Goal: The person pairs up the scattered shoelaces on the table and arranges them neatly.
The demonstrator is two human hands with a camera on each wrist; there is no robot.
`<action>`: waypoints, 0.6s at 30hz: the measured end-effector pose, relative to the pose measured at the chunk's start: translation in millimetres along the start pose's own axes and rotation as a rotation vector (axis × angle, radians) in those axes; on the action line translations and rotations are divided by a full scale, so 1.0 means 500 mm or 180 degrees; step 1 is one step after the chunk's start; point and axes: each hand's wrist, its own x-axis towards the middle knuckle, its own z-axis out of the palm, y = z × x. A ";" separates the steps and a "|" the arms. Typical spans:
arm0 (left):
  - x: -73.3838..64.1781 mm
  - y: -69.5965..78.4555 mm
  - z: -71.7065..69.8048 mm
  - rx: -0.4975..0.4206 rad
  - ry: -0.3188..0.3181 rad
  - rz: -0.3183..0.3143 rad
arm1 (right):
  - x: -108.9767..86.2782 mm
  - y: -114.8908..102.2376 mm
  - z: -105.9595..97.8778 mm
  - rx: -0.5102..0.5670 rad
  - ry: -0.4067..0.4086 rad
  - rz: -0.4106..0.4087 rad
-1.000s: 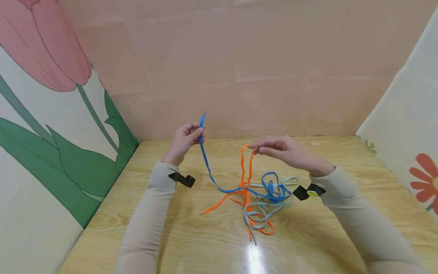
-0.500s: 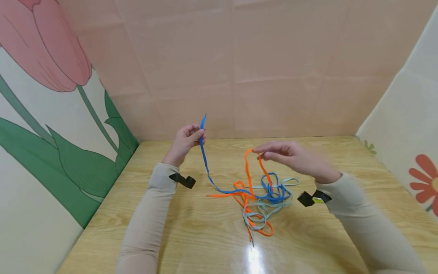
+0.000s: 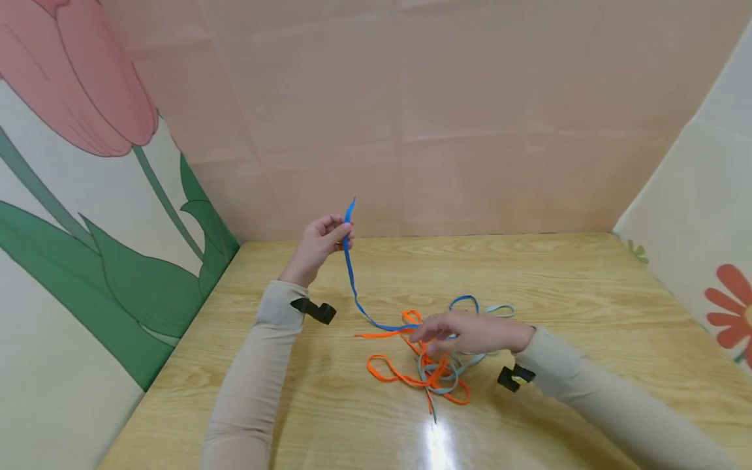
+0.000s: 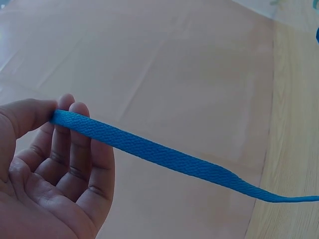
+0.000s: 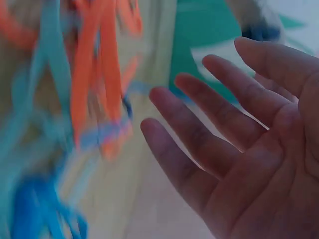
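Right hand [image 3: 472, 333]: I see it low over the tangled laces. Half a second ago it held up a loop of the orange lace [image 5: 110, 69]; now that loop is let go. This grip is wide, the fingers are spread, and nothing is in it. I can't tell if a fingertip touches the laces below.

Orange loop: It stood up tall beyond the blue before. Now it lies down on the near left side. Another bit of orange pokes out on the far side of the blue.

Left hand [image 3: 316, 248]: It has stayed where it was. This grip is narrow, thumb and fingers pinching the blue lace [image 4: 184, 164] near its tip.

Blue lace: It hangs from the left hand down to the tabletop [image 3: 540, 281] and goes in under the right hand. I can't see where it crosses the others there.

Pale lace [image 5: 51, 35]: It is mixed in with the orange one.

What it means: I think the big orange loop is out of the way, but the three laces look muddled together still.

Boxes or cups: I see none. The laces lie right on the tabletop.
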 end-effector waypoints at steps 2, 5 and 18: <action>-0.001 0.001 -0.002 0.0003 0.0021 0.0011 | -0.010 0.015 -0.023 -0.0169 0.0230 0.0032; -0.001 0.001 -0.003 -0.0012 0.0041 0.0004 | -0.030 0.043 -0.064 -0.0366 0.0668 0.0117; 0.000 -0.004 -0.005 0.0054 0.0071 -0.0074 | -0.102 0.194 -0.110 -0.0664 0.0713 0.0498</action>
